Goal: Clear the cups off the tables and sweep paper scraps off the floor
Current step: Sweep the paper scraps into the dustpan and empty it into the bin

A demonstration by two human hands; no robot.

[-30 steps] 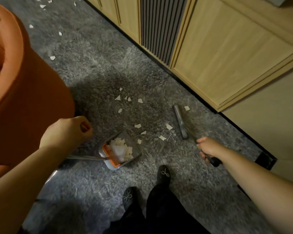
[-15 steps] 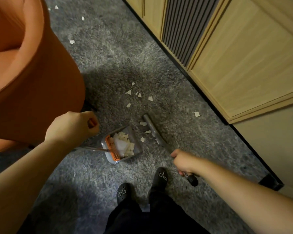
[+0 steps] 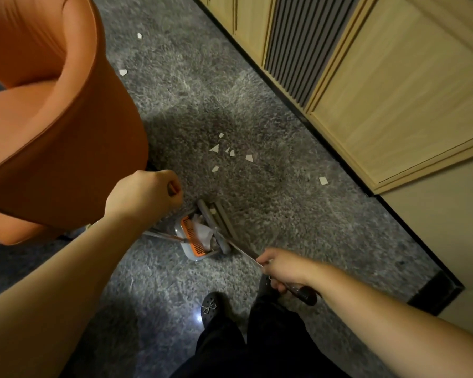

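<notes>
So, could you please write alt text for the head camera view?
A person's right hand sweeps a broom into a dustpan whose handle the left hand holds, on grey carpet. Paper scraps lie beyond it, beside an orange chair.

The grey plastic dustpan with an orange comb strip lies on the grey shaggy carpet, just in front of the person's black shoes. White paper scraps lie in it, and the grey broom head rests at its mouth. The round orange upholstered armchair stands to the left. More torn white paper pieces lie beyond the dustpan. The light wooden cabinet with a slatted panel runs along the right. The left hand is above the dustpan, the right hand at its right.
</notes>
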